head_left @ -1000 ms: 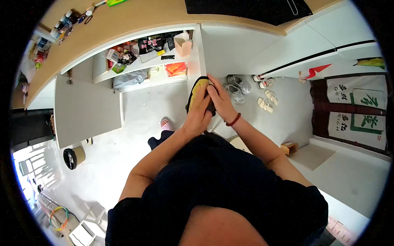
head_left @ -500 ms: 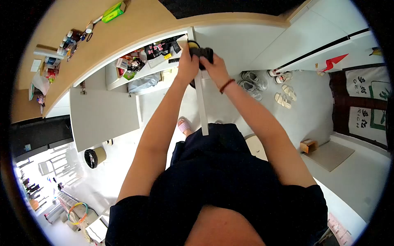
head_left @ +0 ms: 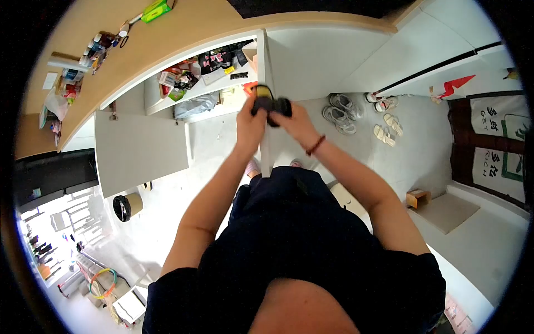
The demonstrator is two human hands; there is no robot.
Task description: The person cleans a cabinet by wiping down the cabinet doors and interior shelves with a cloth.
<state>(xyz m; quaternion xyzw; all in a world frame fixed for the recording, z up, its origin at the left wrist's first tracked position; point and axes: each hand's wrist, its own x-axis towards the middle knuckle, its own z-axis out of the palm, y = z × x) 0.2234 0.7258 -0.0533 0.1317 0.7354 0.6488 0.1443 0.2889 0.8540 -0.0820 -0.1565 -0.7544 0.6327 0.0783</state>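
Both hands are closed on a small black object [head_left: 267, 104] in front of the open cabinet. It has a rounded, ring-like end with a yellowish face on the left and a dark lump on the right; I cannot make out its kind. My left hand [head_left: 250, 127] grips the left part. My right hand [head_left: 296, 121], with a dark red bracelet at the wrist, holds the right part. Just below the object runs the narrow edge of an open white cabinet door [head_left: 265, 153]. Behind my left hand is a shelf [head_left: 214, 87] with packets and boxes.
The wooden tabletop [head_left: 192, 25] carries a green pack [head_left: 156, 10] and several bottles. Another cabinet door [head_left: 142, 147] stands open at left, near a bin [head_left: 128, 206]. Grey shoes [head_left: 340, 114] and cream slippers [head_left: 384, 134] lie on the floor at right.
Both hands have come down and closer to my body with the black object, away from the shelf. Its yellowish face shows more. The near door edge appears more upright.
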